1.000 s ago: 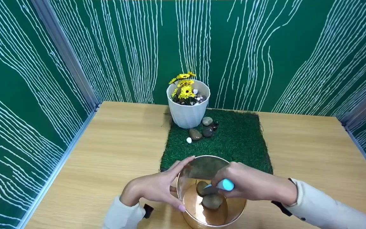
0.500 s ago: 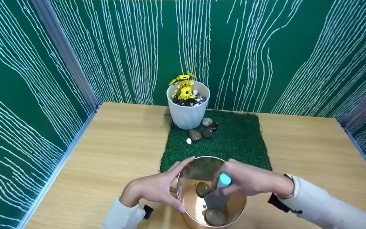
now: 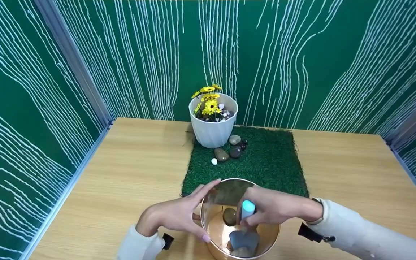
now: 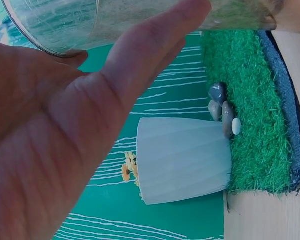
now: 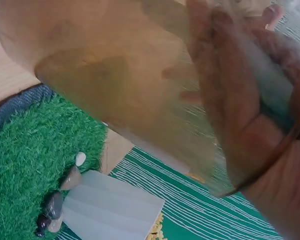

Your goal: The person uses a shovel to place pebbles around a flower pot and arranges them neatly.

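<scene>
A clear amber-tinted glass jar stands at the near edge of the grass mat, its round mouth facing up. My left hand holds its left side, thumb at the near rim and fingers at the far rim. Inside the jar, my right hand grips a small shovel-like tool with a turquoise-ended handle and a flat grey blade. A brown stone lies in the jar near the handle. Another stone sits by the blade, partly covered by it. Through the tinted wall in the right wrist view, the right fingers look blurred.
Behind the jar lies a green artificial grass mat. On it stands a white ribbed pot with yellow flowers and pebbles. Several loose stones lie before the pot. Green walls with white lines enclose the wooden table.
The tool has gone from tilted to more upright, its blade shifting toward the near side of the jar. One stone has slid nearer. My left hand stays put.
</scene>
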`<state>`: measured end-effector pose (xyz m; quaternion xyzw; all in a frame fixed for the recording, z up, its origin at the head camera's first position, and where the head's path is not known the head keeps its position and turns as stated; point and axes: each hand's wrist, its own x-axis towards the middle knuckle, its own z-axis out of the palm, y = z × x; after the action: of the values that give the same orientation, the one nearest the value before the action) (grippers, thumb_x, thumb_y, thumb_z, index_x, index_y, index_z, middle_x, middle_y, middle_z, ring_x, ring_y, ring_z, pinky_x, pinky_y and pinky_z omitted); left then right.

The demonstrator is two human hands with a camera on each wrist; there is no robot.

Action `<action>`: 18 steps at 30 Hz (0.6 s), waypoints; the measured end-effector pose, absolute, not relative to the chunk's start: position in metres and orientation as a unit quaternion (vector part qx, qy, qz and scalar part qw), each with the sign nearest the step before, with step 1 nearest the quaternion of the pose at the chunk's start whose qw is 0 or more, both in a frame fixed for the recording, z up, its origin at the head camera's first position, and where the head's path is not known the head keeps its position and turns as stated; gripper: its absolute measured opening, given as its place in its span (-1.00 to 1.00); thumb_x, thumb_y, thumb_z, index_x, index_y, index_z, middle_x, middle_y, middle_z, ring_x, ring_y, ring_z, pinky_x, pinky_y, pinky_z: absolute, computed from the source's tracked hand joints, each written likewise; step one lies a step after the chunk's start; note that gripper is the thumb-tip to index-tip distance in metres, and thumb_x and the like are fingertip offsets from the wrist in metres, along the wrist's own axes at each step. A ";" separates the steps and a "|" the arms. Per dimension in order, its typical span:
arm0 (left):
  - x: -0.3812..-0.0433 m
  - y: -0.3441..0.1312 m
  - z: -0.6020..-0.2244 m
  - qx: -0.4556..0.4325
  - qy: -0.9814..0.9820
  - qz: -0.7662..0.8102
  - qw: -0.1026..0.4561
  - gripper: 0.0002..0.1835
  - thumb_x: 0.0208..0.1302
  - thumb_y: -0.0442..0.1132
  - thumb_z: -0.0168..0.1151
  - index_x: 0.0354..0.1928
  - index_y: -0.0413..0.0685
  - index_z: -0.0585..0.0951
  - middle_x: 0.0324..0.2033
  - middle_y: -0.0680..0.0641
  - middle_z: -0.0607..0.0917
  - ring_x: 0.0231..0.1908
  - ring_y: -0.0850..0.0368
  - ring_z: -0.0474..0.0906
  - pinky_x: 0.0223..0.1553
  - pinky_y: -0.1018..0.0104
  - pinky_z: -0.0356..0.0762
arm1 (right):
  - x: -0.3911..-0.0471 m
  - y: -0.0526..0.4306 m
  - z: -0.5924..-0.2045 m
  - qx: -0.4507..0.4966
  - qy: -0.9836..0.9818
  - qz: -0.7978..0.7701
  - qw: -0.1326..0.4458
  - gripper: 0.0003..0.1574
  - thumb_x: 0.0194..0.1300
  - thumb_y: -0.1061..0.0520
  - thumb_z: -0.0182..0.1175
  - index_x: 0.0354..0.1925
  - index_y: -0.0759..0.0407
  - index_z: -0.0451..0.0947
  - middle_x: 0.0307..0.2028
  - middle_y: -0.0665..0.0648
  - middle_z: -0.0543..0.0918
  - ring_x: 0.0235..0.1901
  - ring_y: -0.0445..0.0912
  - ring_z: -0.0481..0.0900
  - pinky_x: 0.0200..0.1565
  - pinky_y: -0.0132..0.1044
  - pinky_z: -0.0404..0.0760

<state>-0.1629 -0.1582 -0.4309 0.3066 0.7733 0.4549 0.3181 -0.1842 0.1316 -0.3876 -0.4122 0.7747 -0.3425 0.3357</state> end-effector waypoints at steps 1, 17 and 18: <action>-0.163 -0.158 -0.431 0.306 0.774 0.453 0.318 0.32 0.13 0.32 0.56 0.65 0.69 -0.26 0.69 0.03 -0.13 0.65 -0.02 -0.03 0.54 0.07 0.30 | -0.185 0.131 -0.388 -0.409 0.774 -0.346 0.338 -0.83 0.28 0.34 0.31 -0.20 0.31 0.82 -0.36 0.20 0.85 -0.42 -0.40 0.58 -0.28 -0.49 0.64; -0.163 -0.158 -0.429 0.303 0.764 0.465 0.329 0.32 0.16 0.28 0.55 0.69 0.55 -0.24 0.67 0.02 -0.08 0.62 0.00 0.04 0.42 0.23 0.45 | -0.188 0.136 -0.379 -0.343 0.759 -0.416 0.366 -0.79 0.44 0.28 0.27 -0.08 0.38 0.76 -0.11 0.36 0.82 -0.15 -0.05 0.80 -0.14 -0.27 0.80; -0.163 -0.158 -0.429 0.303 0.767 0.461 0.328 0.31 0.16 0.29 0.55 0.68 0.59 -0.24 0.67 0.03 -0.07 0.62 0.01 0.04 0.45 0.18 0.42 | -0.188 0.138 -0.379 -0.340 0.753 -0.425 0.371 -0.78 0.45 0.28 0.26 -0.06 0.40 0.75 -0.08 0.38 0.82 -0.12 0.00 0.81 -0.14 -0.24 0.81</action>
<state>-0.1629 -0.1580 -0.4293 0.3028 0.7671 0.4610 0.3276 -0.1883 0.1376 -0.3786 -0.3396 0.7526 -0.4250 0.3710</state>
